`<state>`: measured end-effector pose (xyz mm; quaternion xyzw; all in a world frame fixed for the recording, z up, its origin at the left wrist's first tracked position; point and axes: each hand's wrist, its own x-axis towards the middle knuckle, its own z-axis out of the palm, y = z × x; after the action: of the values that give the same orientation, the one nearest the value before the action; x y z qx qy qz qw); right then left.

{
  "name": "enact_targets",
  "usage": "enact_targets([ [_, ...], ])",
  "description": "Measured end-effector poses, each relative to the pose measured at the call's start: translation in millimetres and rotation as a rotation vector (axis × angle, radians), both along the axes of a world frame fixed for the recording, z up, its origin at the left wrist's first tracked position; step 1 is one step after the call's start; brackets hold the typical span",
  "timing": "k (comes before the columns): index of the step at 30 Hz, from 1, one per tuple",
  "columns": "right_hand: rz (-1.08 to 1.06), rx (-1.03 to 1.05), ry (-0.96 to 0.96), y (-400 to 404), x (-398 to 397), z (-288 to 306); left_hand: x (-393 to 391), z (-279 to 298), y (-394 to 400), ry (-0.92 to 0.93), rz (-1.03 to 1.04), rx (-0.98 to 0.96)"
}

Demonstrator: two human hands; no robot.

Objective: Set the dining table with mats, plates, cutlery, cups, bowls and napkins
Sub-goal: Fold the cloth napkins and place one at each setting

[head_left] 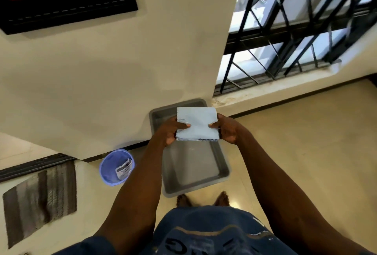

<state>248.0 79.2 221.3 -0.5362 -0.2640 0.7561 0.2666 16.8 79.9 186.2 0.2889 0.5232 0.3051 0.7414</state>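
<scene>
A folded light-blue napkin [197, 123] with scalloped edges is held flat between both hands at waist height. My left hand [172, 131] grips its left edge with the thumb on top. My right hand [226, 129] grips its right edge the same way. Directly below the napkin, a grey plastic tub [195, 171] sits on the floor against the wall; what shows of its inside holds nothing. No dining table is in view.
A blue wastebasket [116, 167] with a paper scrap inside stands left of the tub. A striped grey floor mat [38, 201] lies at lower left. A barred window [285, 30] is at upper right. My bare feet [202, 199] stand just behind the tub on a beige tile floor.
</scene>
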Motion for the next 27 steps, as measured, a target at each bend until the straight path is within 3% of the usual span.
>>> enact_targets([
  [6,-0.221,0.069,-0.050,-11,44,-3,43,3,24,0.157,-0.070,0.013],
  [11,-0.446,0.092,0.024,-26,92,-8,106,18,27,0.170,-0.067,0.126],
  [17,-0.643,0.188,0.045,-49,197,-1,220,35,19,0.186,-0.049,0.117],
  [21,-0.776,0.209,0.097,-67,276,3,301,35,13,0.033,-0.058,0.039],
  [27,-0.824,0.232,0.005,-105,398,-2,431,17,1,0.059,-0.245,0.068],
])
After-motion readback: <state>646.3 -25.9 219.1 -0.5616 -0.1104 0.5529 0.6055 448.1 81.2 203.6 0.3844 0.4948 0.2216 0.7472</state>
